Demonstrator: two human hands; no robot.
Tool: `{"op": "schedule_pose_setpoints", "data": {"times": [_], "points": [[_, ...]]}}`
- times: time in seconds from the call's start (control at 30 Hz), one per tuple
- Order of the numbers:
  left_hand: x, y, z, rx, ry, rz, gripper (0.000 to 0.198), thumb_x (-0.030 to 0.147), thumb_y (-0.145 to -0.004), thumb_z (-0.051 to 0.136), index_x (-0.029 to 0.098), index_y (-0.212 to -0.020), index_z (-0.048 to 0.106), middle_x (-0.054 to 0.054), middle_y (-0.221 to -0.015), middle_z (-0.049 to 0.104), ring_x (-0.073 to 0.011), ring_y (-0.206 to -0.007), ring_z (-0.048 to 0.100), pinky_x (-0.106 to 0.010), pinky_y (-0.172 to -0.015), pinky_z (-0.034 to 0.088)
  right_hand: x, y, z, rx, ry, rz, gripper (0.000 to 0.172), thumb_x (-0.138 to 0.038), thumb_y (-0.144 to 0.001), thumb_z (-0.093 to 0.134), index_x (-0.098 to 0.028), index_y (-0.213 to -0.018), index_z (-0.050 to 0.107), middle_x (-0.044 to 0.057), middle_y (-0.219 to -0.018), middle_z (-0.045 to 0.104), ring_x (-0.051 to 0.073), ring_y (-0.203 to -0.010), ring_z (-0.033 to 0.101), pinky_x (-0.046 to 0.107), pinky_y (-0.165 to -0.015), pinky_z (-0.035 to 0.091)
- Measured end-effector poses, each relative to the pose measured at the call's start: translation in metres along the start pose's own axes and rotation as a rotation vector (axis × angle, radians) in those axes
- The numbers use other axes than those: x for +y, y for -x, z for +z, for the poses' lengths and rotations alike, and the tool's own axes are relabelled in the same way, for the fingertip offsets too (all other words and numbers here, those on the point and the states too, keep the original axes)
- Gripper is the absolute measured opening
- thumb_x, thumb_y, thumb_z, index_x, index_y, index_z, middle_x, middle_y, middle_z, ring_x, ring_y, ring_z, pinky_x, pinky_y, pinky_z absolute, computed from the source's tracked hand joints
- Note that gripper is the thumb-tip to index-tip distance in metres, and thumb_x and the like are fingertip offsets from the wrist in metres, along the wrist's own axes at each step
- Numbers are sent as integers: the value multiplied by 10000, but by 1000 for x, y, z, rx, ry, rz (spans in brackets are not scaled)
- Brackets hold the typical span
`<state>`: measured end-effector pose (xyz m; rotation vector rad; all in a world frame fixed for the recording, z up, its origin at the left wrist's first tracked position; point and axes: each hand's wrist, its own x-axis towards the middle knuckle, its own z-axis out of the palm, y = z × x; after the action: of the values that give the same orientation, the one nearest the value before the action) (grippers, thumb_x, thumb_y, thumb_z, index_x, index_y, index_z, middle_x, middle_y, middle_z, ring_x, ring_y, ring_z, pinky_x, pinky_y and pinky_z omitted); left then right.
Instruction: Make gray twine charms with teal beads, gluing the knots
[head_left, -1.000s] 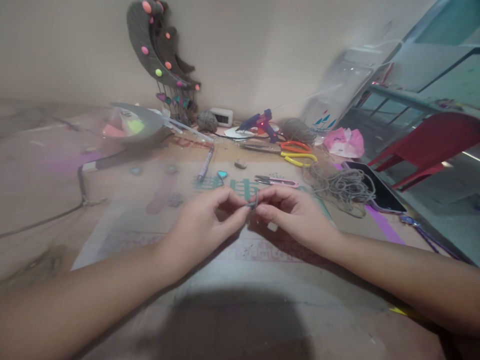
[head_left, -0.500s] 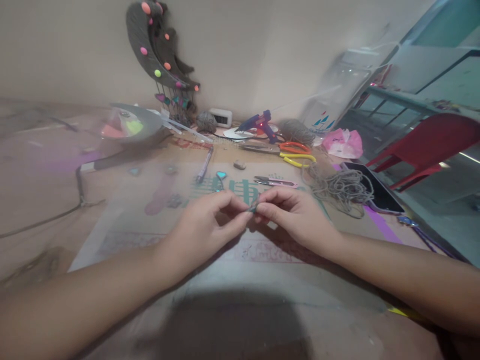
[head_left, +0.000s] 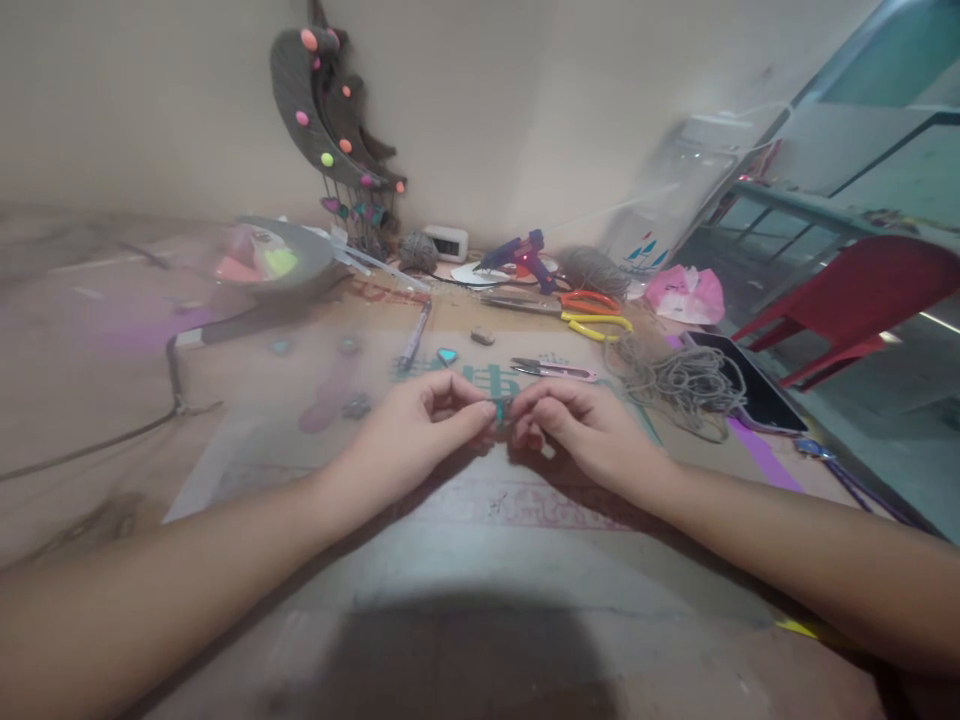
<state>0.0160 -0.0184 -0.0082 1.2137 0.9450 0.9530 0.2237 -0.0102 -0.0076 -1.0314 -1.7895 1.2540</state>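
My left hand (head_left: pixel 427 425) and my right hand (head_left: pixel 589 425) are held close together over the table, fingertips almost meeting. Pinched between thumb and forefinger of the left is a small greenish-grey piece (head_left: pixel 501 405), mostly covered by the fingers. The right thumb and forefinger close at its other side; its exact kind is too small to tell. Just beyond the hands lie a teal heart-shaped piece (head_left: pixel 448 356) and thread snips (head_left: pixel 553 370) with a pink handle. A small grey flower-like piece (head_left: pixel 356 405) rests left of my left hand.
Behind are a pen (head_left: pixel 415 335), scissors (head_left: pixel 559 306) with orange and yellow handles, a glue gun (head_left: pixel 519 258) with a red light, and a yarn ball (head_left: pixel 418 252). Loose grey yarn (head_left: pixel 694 378) lies by a phone (head_left: pixel 754 385) at right. A decorated crescent (head_left: pixel 300 110) leans on the wall.
The fingertips have drawn slightly apart, leaving a narrow gap with the small piece between them. The view has shifted a little, so the background sits slightly lower.
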Motion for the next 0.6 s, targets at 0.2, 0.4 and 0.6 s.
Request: {"op": "schedule_pose_setpoints", "data": {"times": [0.2,0.4,0.6], "points": [[-1,1,0,30,-10,-6,191,323,-829,710,189,-772,588,-3,-714,681,-138,-717,650,-279,-710,509,-8,-8,-22,405,-83,-282,255,-495,-935,655,-245,-925,607,-42,-641,593,115,-563,544,258,-541,444],[1,1,1,52,11,-28,191,310,-838,699,187,-777,566,3,-717,675,-133,-721,648,-288,-734,505,-26,-27,-59,545,-89,-287,57,-254,-908,706,-244,-939,659,-51,-673,609,85,-503,494,261,-490,384],[4,1,4,87,68,-51,200,297,-803,715,182,-759,557,15,-661,653,-119,-662,611,-262,-687,486,-36,-48,-134,666,-108,-185,284,-284,-1000,529,-206,-797,710,-55,-591,645,31,-487,504,342,-566,351]]}}
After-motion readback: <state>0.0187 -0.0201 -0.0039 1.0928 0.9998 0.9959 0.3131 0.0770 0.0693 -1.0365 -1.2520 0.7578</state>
